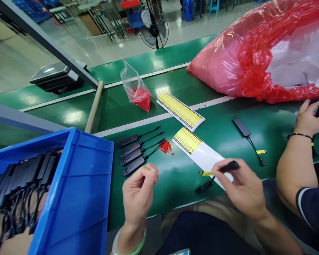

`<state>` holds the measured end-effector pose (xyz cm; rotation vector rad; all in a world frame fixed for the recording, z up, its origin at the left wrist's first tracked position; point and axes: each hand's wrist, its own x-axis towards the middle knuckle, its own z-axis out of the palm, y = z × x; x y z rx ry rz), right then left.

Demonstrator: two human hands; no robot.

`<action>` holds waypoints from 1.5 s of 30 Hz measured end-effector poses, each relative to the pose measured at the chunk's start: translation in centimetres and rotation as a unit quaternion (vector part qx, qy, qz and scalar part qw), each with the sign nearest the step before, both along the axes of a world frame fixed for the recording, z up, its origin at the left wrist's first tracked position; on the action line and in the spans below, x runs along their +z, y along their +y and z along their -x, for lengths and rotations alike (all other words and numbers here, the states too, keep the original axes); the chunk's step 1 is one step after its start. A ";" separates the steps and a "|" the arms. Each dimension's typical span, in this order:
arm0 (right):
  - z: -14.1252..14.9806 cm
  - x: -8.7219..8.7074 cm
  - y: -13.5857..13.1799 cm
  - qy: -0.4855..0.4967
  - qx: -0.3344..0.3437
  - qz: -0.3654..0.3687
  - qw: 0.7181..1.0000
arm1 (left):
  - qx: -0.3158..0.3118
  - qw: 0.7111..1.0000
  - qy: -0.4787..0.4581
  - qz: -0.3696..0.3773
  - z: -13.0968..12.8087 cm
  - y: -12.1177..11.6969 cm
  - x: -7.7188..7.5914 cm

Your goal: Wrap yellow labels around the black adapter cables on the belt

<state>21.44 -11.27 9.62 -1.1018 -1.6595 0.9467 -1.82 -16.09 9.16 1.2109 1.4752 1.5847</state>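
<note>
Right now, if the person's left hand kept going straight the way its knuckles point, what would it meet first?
Probably the row of four slim black adapters with short cables lying on the green conveyor belt just beyond the left hand; the small red rings lie slightly to the right. Depth is uncertain.

Crate (77, 184) left of adapters (134, 150), seemingly touching.

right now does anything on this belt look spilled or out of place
Yes: small red rings lie loose on the green belt beside four lined-up black adapters, outside their clear bag. Nothing looks damaged.
</note>
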 end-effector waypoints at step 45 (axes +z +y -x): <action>2.4 -9.9 12.2 -0.465 0.057 -0.040 0.883 | -0.102 0.877 0.446 0.147 -5.4 7.9 -12.3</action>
